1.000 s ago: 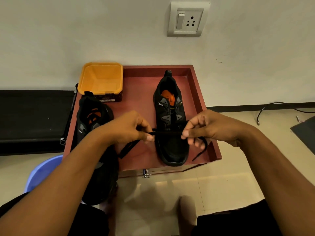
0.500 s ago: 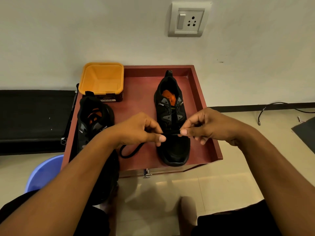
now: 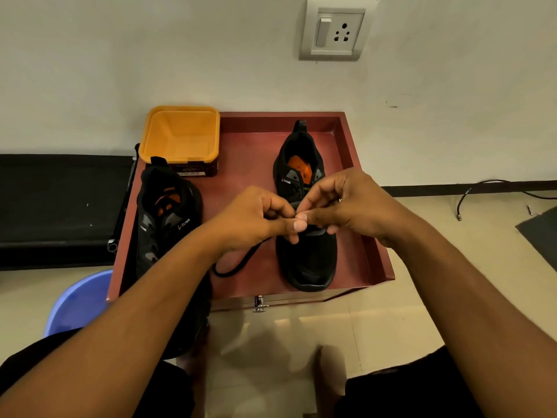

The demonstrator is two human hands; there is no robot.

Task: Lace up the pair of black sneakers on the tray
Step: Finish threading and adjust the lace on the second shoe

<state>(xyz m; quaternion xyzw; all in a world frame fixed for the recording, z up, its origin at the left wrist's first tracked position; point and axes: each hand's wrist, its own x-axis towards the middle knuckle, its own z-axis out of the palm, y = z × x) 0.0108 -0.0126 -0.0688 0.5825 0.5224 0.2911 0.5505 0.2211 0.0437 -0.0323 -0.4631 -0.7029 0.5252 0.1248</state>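
One black sneaker (image 3: 306, 260) is sitting toe toward me on the maroon tray (image 3: 376, 257), near its right wall. My left hand (image 3: 253, 218) and right hand (image 3: 346, 206) are meeting over its eyelets, both pinching the black lace (image 3: 241, 262), whose slack is looping onto the tray. The second sneaker (image 3: 162, 212) is lying along the left edge.

left hand (image 3: 253, 220), right hand (image 3: 354, 206), closer (now touching)

I'm seeing bare tray (image 3: 241, 179) lying open between left sneaker (image 3: 164, 218) and right sneaker (image 3: 306, 260), lace (image 3: 241, 262) trailing across, orange tub (image 3: 180, 137) blocking far-left corner.
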